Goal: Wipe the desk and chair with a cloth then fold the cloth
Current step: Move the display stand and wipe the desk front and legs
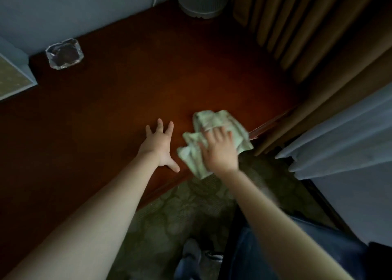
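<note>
Head view, looking down: the right hand [218,150] lies palm-down on a crumpled pale green-white cloth [214,119], fingers laid fairly straight over it and pressing it onto the desk; hand and cloth are smeared by blur, so the fingertips are hard to make out. The cloth sits at the near right corner of the reddish-brown wooden desk [148,78], one fold hanging past the near edge and its middle hidden under the palm. Just beside it, apart from the cloth, the left hand [159,146] rests flat on the wood with fingers spread wide and thumb out along the edge. Far back on the left stands a clear square glass ashtray [64,53]. A pale box [12,78] is cut off by the left border, and a round white ribbed base [202,1] is cut off at the top. Tan pleated curtains [297,35] hang to the right of the desk. Below, dim patterned green carpet [180,216] and blue jeans [275,248] show
</note>
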Demonstrator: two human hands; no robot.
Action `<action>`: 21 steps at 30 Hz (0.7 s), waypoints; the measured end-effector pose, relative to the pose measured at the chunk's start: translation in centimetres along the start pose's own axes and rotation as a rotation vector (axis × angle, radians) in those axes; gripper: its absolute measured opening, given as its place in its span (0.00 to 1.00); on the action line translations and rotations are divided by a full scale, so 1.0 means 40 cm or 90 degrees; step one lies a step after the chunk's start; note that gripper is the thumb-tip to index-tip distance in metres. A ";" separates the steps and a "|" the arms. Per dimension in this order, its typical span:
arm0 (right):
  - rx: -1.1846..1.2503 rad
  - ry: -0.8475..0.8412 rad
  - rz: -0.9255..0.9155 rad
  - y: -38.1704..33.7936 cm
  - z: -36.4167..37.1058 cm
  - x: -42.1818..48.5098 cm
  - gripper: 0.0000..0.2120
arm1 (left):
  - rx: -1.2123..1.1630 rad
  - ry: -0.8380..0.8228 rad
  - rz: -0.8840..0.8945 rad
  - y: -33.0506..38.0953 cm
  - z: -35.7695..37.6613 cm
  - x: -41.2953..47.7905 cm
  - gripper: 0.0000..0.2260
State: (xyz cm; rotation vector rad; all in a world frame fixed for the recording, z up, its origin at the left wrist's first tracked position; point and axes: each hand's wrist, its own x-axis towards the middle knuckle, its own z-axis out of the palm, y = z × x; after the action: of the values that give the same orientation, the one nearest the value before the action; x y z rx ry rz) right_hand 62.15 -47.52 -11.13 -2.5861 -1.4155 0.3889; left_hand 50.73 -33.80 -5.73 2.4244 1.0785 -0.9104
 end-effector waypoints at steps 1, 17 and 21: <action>0.000 -0.016 -0.030 -0.053 0.021 -0.035 0.24 | -0.011 0.036 0.019 -0.010 0.016 -0.010 0.56; 0.047 0.026 0.095 -0.151 0.030 -0.125 0.24 | -0.068 0.208 0.083 -0.315 0.298 -0.275 0.33; 0.006 -0.010 -0.021 -0.291 0.082 -0.224 0.24 | -0.073 0.232 0.060 -0.334 0.336 -0.298 0.34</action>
State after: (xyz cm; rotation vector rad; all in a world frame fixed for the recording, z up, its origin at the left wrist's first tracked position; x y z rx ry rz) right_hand 47.22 -48.77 -9.81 -2.5553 -1.4556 0.4111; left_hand 28.98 -38.53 -8.20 2.5782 1.0870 -0.3719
